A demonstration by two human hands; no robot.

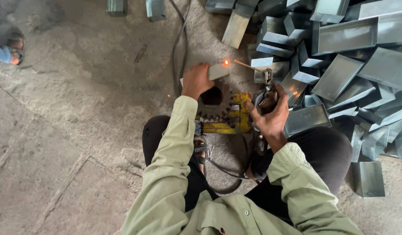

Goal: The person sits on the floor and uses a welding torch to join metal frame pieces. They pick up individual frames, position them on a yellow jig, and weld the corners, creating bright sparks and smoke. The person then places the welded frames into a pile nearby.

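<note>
- Left hand (195, 80): closed round the near end of a small grey sheet-metal box piece (218, 71), fingers wrapped over its top edge; piece is held above a rusty toothed gear wheel (215, 103).
- Box piece: lies roughly level, its far end at the weld spark (226, 62); orange glow seen at that corner, a few small sparks scattered on the floor to the left.
- Right hand (270, 113): clenched on the handle of a welding electrode holder (265, 87); fingers fully curled round it, thumb side up.
- Electrode rod (244, 65): thin, runs from the holder's clamp up-left to the spark at the box piece's end.
- Gear wheel: rests on a yellow-painted metal block (235, 119), approx. between the knees; block's paint is chipped and worn.
- Black cable (227, 174): loops below the block, betw. the legs; a 2nd dark cable (179, 48) runs away along the floor toward the top of the view.
- Heap of galvanised sheet-metal box pieces (340, 65): piled at the right, touching one another at all angles; one lone piece (368, 178) sits apart beside the right knee.
- Two more grey pieces (135, 6) noted at the top edge, well apart from the heap.
- Concrete floor (70, 130): rough, cracked, dusty.
- Another person's foot in a sandal (11, 45): at upper left corner, well apart from the work.
- Clothing: pale green long sleeves (170, 161), dark trousers.
</note>
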